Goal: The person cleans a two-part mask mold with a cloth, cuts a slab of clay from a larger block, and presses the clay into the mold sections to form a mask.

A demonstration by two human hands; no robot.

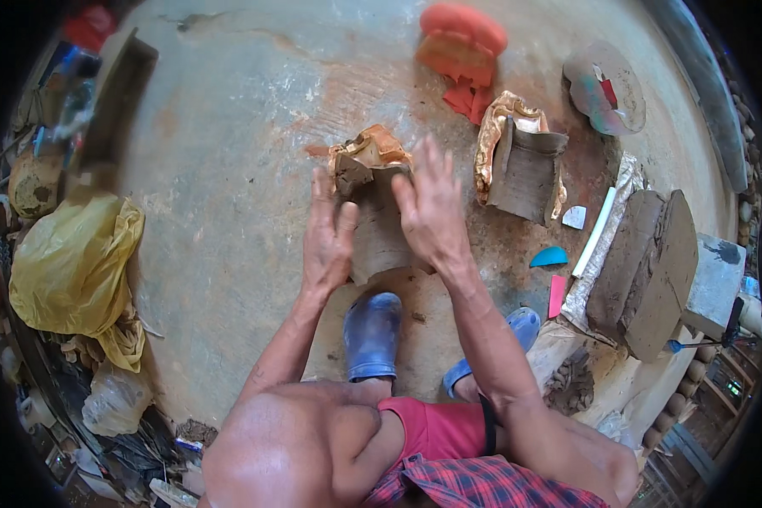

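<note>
A grey clay form (378, 229) stands on the concrete floor in front of my blue clogs. At its top sits a lump of clay with crumpled orange paper (372, 151). My left hand (328, 237) lies flat against the form's left side, fingers spread. On the right side my right hand (433, 207) presses with open palm, its fingers reaching the top edge. Neither hand grips anything.
A second clay form (527, 169) with orange paper stands to the right. A big clay block (648, 271) lies at right beside a white strip and coloured scrapers (551, 256). An orange cloth pile (460, 46) lies ahead; a yellow bag (69, 262) at left.
</note>
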